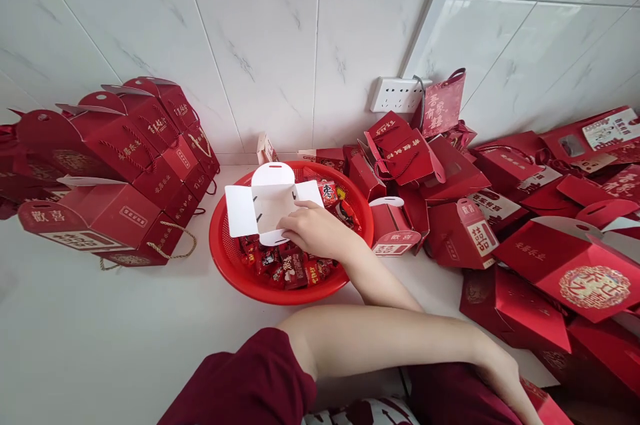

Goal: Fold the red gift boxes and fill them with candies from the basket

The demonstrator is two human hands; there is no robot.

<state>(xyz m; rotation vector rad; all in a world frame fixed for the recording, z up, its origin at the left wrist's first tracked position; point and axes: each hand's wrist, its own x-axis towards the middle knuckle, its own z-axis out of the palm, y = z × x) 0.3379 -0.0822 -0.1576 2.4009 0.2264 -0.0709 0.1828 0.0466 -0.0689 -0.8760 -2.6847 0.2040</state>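
Note:
A red round basket [223, 265] holds many small wrapped sweets [295, 269], mostly red. Over the sweets sits an opened box [241, 210], white inside, with its flaps spread. My right hand [313, 230] has its bent fingers on the right side of this box, fingertips at the inner rim. Crossing in front of my right forearm, my left arm stretches to the lower right. There my left hand [503, 371] is beside a red box [545, 405]; its fingers are not visible.
Closed red gift boxes [120, 145] with rope handles stand in rows at the left. Many more red boxes [560, 258] are piled at the right. A socket strip [397, 95] and a hanging red bag [443, 105] are by the tiled wall behind.

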